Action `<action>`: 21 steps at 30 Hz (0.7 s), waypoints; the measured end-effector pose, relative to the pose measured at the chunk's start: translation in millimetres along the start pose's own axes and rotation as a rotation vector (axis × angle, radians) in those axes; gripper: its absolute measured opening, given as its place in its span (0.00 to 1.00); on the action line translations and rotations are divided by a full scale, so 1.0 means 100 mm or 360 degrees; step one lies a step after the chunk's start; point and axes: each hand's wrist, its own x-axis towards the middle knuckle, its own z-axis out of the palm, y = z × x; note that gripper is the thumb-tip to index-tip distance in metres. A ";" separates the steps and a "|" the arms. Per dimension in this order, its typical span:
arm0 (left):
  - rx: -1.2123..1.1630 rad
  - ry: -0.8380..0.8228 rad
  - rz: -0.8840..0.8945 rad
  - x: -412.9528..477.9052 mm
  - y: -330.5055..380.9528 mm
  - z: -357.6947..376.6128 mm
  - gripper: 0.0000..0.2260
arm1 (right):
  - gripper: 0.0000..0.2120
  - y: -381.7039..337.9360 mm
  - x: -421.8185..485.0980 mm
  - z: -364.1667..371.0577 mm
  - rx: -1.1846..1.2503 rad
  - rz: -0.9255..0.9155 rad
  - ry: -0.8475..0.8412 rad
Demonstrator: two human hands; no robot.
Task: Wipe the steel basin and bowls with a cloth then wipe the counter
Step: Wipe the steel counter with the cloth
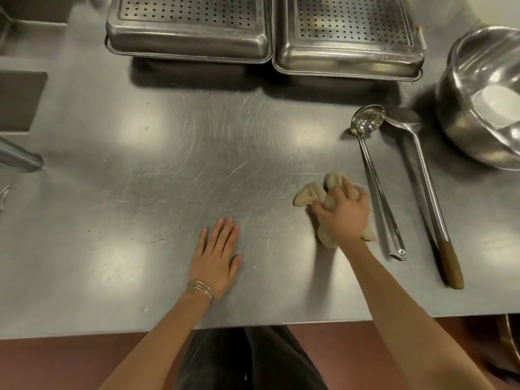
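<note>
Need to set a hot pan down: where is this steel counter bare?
The widest bare patch of the steel counter lies between the two perforated steel trays at the back and the flat left hand. Crowded on the right: beige cloth in the right hand, long steel ladle, brown-handled steel turner, round steel bowl.

Bunched beige cloth (pixel 312 194) on scratched steel counter (pixel 174 170)

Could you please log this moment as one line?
phase: counter wipe | right hand grips cloth | left hand flat on counter
</note>
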 end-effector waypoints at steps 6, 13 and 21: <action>0.0024 -0.0029 0.0001 -0.01 -0.01 0.00 0.26 | 0.20 -0.20 -1.32 0.16 0.0119 -0.0582 0.0080; 0.0003 -0.0064 -0.0018 -0.02 -0.01 -0.03 0.26 | 0.23 0.16 -1.07 0.06 -0.0061 -0.0251 0.0094; 0.0005 0.0018 -0.0039 -0.21 -0.24 -0.19 0.24 | 0.22 -0.89 -0.71 0.28 0.0102 -0.0314 0.0057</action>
